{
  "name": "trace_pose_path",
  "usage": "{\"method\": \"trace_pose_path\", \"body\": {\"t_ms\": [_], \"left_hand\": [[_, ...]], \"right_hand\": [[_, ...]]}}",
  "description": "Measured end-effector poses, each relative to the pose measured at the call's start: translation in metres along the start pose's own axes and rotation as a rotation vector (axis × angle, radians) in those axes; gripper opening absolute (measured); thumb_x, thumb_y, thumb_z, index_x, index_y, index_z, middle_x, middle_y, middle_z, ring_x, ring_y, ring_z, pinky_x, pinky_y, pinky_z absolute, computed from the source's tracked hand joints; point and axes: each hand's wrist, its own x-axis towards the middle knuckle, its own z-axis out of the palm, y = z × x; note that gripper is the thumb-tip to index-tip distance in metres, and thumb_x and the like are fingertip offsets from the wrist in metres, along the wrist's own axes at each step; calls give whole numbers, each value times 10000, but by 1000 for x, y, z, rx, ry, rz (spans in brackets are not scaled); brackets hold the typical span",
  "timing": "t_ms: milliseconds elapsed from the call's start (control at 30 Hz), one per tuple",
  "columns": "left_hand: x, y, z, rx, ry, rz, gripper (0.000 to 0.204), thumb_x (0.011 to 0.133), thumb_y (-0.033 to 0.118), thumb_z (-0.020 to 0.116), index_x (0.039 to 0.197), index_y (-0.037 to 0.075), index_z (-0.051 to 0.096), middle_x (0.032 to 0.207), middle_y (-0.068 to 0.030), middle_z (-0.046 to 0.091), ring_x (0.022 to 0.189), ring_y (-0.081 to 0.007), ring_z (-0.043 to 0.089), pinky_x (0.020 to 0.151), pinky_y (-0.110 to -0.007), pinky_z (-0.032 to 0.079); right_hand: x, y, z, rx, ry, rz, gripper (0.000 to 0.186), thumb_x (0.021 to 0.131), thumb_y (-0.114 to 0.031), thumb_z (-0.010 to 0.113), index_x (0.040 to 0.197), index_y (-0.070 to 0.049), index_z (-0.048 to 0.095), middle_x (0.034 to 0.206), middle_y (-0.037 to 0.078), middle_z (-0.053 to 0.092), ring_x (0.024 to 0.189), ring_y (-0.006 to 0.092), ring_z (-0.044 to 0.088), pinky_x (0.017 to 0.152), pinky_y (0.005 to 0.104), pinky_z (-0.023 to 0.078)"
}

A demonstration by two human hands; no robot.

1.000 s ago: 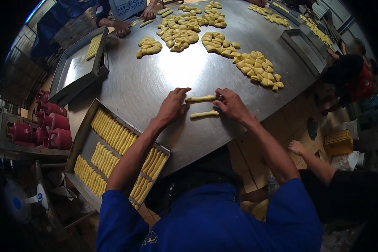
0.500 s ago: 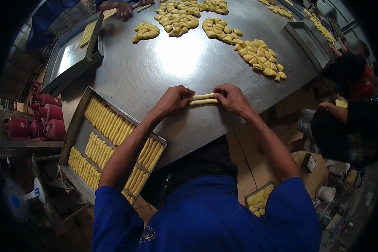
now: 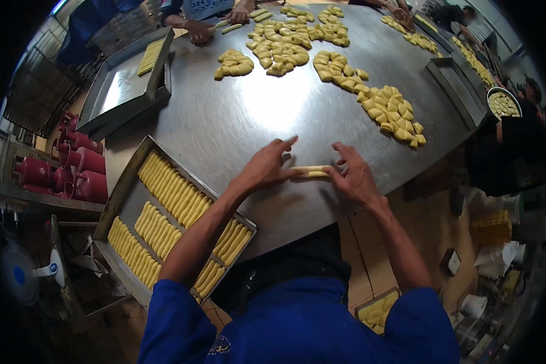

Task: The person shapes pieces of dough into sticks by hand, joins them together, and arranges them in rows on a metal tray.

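Two pale yellow dough sticks (image 3: 310, 172) lie side by side on the steel table, near its front edge. My left hand (image 3: 268, 165) is at their left end, its thumb against the dough and its fingers lifted and spread. At the right end my right hand (image 3: 354, 177) holds the same kind of pose, thumb by the dough, fingers raised apart. Neither hand is closed around the sticks. Left of me, partly behind my left forearm, a metal tray (image 3: 122, 177) holds rows of similar dough sticks.
Cut dough pieces (image 3: 387, 111) lie in clusters across the steel table (image 3: 212, 115). Another tray (image 3: 106, 100) stands at the far left, where a co-worker's hands (image 3: 200, 30) handle dough. An empty-looking tray (image 3: 458, 91) lies at the right edge. Red gas cylinders (image 3: 88, 173) stand left.
My fingers have opened from a pinch on the dough sticks' ends and lifted apart. The view has shifted, so the table sits lower and further right. A bowl of dough pieces shows at right.
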Motion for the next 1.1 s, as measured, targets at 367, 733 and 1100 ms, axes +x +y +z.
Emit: {"method": "trace_pose_path", "body": {"t_ms": [367,733,1100], "left_hand": [[33,-29,8,-71,249,-163,300,953,288,779,1158,70,776,603,-122,632,497,-194,581,535,-364,479],[38,-31,3,-247,319,-224,297,973,262,774,1161,33,776,622,-13,617,540,-67,510,523,-269,425],[34,-38,-11,-929,-117,-332,485,1003,317,757,1347,-14,671,1093,-107,768,851,-144,696,730,-296,577]], "right_hand": [[215,76,48,-117,265,418,460,960,-496,684,1113,-74,787,1004,194,782,971,349,762,838,457,601],[296,57,62,75,682,679,439,845,-386,714,992,24,770,990,241,773,971,402,761,861,470,591],[70,-37,51,186,-10,-129,294,935,-214,777,1080,30,701,1010,177,698,832,262,733,749,364,596]]}}
